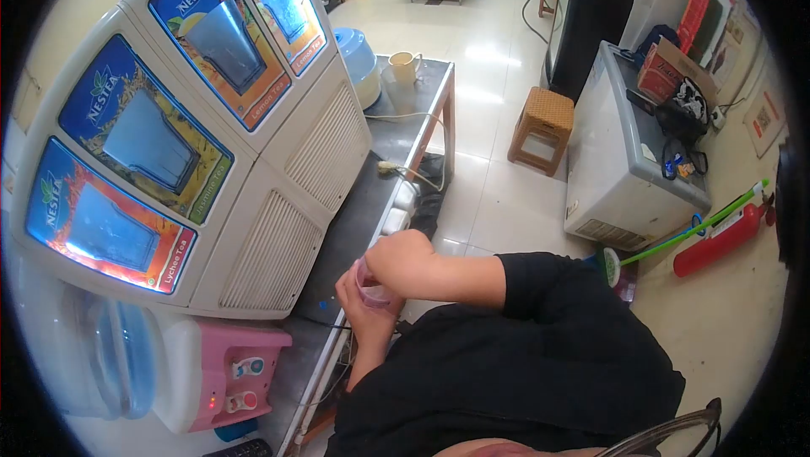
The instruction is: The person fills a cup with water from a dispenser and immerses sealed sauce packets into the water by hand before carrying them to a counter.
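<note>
My left hand (364,315) is wrapped round a clear, pinkish cup (374,294) in front of my chest, by the edge of the dark counter. Over the cup's rim, my right hand (400,261) is curled closed, with its fingertips turned down toward the cup's mouth. Whatever those fingers grip, if anything, is hidden. Both hands are near the front of the drink dispenser (270,259), which carries several lit tea panels.
A pink and white water dispenser (240,364) stands at lower left. Farther along the counter are a blue-lidded container (359,64) and a beige mug (405,66). A woven-look stool (544,128), a chest freezer (607,162) and a red fire extinguisher (721,242) are at right.
</note>
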`<action>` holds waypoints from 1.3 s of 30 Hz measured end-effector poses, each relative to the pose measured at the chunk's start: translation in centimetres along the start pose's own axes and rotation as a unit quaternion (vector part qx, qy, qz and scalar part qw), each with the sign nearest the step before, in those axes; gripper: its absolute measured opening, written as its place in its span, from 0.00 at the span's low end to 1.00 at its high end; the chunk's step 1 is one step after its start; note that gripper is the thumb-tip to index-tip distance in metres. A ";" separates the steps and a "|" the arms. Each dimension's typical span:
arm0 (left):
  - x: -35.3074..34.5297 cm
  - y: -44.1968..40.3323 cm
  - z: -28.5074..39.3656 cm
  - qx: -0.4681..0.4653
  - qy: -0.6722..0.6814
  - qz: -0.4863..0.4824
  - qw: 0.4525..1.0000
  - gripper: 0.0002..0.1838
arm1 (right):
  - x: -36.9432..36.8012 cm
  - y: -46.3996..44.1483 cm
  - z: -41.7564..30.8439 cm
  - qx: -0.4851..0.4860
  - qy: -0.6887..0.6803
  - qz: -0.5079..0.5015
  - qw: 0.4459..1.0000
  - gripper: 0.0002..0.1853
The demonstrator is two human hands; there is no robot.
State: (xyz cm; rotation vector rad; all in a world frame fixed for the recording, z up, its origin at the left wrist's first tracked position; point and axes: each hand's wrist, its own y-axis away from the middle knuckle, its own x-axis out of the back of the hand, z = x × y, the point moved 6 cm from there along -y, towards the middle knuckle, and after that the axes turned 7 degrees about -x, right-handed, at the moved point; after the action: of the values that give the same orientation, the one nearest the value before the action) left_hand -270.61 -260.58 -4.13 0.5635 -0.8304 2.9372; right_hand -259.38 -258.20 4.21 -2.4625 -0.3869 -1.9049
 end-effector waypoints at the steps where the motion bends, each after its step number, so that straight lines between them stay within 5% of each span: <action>1: -0.1 0.1 0.0 -0.002 -0.004 -0.001 1.000 0.46 | -0.4 0.1 -0.2 0.013 0.001 -0.009 1.000 0.09; 6: 0.0 0.1 0.5 -0.005 -0.017 -0.009 1.000 0.45 | -0.6 0.4 -0.1 0.036 0.011 -0.045 0.998 0.09; 15: -0.2 0.3 -0.5 0.036 0.014 -0.015 0.999 0.47 | -0.9 0.2 0.6 0.016 -0.018 0.077 0.997 0.10; 18: -0.2 0.1 -0.2 0.038 0.031 -0.006 0.999 0.47 | -1.4 0.4 0.2 0.025 -0.017 -0.017 0.999 0.11; 39: -0.5 0.5 -0.7 0.061 0.078 -0.002 0.995 0.42 | -1.2 0.2 0.5 0.038 -0.030 0.010 0.999 0.09</action>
State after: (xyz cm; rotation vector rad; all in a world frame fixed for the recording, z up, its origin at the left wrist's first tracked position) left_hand -270.46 -260.58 -5.10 0.3353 -0.6354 2.9954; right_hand -259.17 -258.59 2.95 -2.4692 -0.4259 -1.7782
